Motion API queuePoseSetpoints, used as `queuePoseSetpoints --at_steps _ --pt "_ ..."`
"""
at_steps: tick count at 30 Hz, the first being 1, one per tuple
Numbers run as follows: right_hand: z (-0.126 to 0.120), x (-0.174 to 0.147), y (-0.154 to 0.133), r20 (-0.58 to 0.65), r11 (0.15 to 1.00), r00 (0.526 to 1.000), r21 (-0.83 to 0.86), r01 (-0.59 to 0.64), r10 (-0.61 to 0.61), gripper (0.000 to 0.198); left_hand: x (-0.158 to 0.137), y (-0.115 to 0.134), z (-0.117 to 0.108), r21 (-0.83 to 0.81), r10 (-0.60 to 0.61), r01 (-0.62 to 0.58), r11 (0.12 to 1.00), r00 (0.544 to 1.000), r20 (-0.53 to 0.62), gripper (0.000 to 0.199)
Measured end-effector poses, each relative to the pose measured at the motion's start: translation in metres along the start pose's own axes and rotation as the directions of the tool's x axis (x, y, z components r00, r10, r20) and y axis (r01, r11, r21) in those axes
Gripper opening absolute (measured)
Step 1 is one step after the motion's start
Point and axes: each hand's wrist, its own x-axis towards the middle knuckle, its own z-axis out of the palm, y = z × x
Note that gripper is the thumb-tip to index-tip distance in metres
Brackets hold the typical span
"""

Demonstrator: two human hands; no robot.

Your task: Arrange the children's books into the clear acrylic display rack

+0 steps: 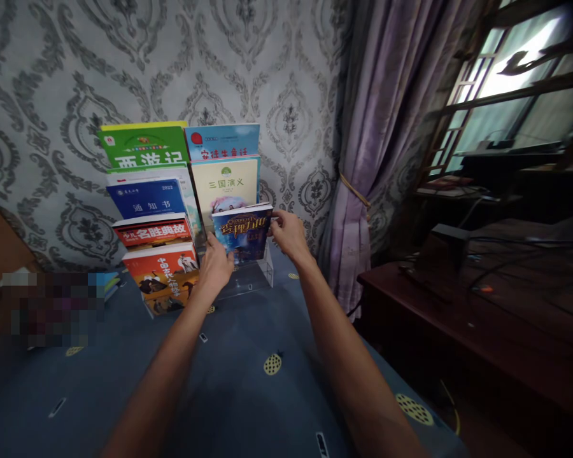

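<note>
Between my hands is a dark blue book (242,238) with gold Chinese lettering on its cover. My left hand (217,262) grips its lower left edge, and my right hand (290,234) pinches its upper right edge. It is in front of a cream book (232,173) in the right column of a clear stepped stand (266,272); whether its bottom rests on the stand is hard to see. Behind the cream one rises a light blue book (239,137). The left column holds a green book (143,145), a blue booklet (148,198), a red-topped book (155,234) and an orange book (161,280).
A dark blue cloth (239,394) with a pineapple print covers the surface under the stand. Patterned wallpaper (291,83) stands close behind. To the right hang a tied purple curtain (358,178) and a dark red wooden table (463,331) with cables. A blurred-out patch lies at left.
</note>
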Motion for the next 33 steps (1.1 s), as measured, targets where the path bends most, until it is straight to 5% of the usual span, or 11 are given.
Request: queuePoseSetpoints --at_steps 10,15,19,23,28,31,33 --pt "-0.003 0.005 0.002 -0.077 0.997 0.996 0.072 -0.035 0.040 0.038 -0.013 -0.004 -0.003 -0.060 0.051 -0.048 0.997 0.998 0.035 0.076" --pt "-0.006 0.003 -0.005 -0.231 0.985 0.973 0.163 0.047 -0.008 0.032 -0.049 -0.011 -0.009 -0.038 0.227 -0.224 0.974 0.970 0.085 0.075" --pt "-0.007 0.001 -0.010 -0.422 0.967 0.901 0.168 0.190 -0.103 0.028 -0.084 -0.029 -0.025 -0.022 0.383 -0.386 0.922 0.905 0.182 0.064" --pt "0.000 -0.009 -0.026 -0.436 0.911 0.863 0.188 0.367 -0.257 0.034 -0.106 -0.077 -0.042 0.104 0.394 -0.428 0.898 0.887 0.241 0.049" --pt "0.027 -0.046 -0.073 -0.308 0.804 0.833 0.254 0.538 -0.460 0.026 -0.117 -0.162 -0.069 0.321 0.205 -0.288 0.902 0.941 0.269 0.034" --pt "0.057 -0.082 -0.097 -0.144 0.712 0.754 0.255 0.654 -0.641 0.023 -0.111 -0.209 -0.092 0.436 0.056 -0.147 0.888 0.975 0.215 0.027" --pt "0.083 -0.110 -0.106 0.028 0.617 0.635 0.277 0.737 -0.772 0.027 -0.102 -0.236 -0.108 0.497 -0.032 -0.036 0.867 0.991 0.128 0.028"
